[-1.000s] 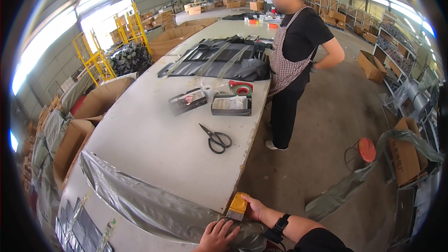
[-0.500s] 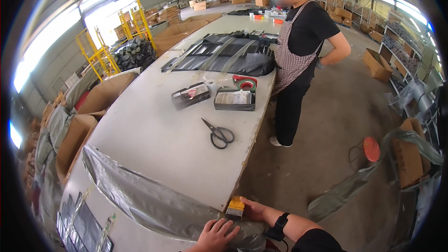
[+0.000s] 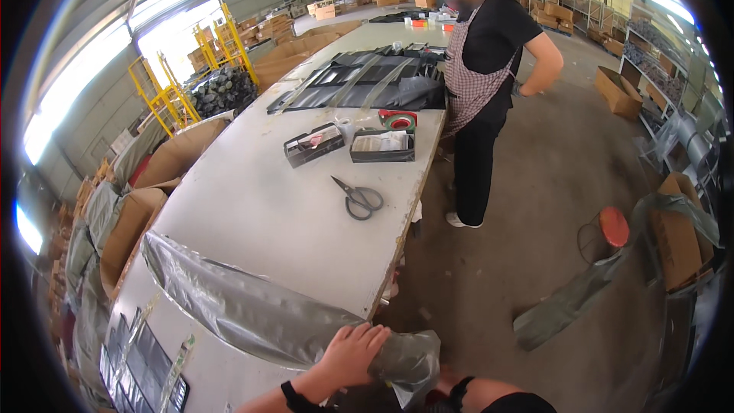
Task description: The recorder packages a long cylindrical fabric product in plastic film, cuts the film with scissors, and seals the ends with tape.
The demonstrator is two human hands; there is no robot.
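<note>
A long grey plastic sleeve (image 3: 237,306) lies across the near part of the white table (image 3: 260,214), its right end bunched past the table corner. My left hand (image 3: 353,353) rests on top of this sleeve near the corner, fingers stretched over the film. My right hand (image 3: 449,377) is low beside the sleeve's loose end; the film covers most of it, so its fingers and anything in them are hidden. Farther up the table lie black-handled scissors (image 3: 359,199), apart from both hands.
Two small black boxes (image 3: 382,146) and a red tape dispenser (image 3: 398,120) sit beyond the scissors. Strapped dark bundles (image 3: 352,84) lie farther off, others (image 3: 145,367) near left. A person in a checked apron (image 3: 478,80) stands at the table's right; a red stool (image 3: 614,226) is behind.
My left hand has shifted slightly up and left on the sleeve. My right hand, which held a yellow block-shaped tool at the table corner, has moved down behind the film; the tool is out of sight.
</note>
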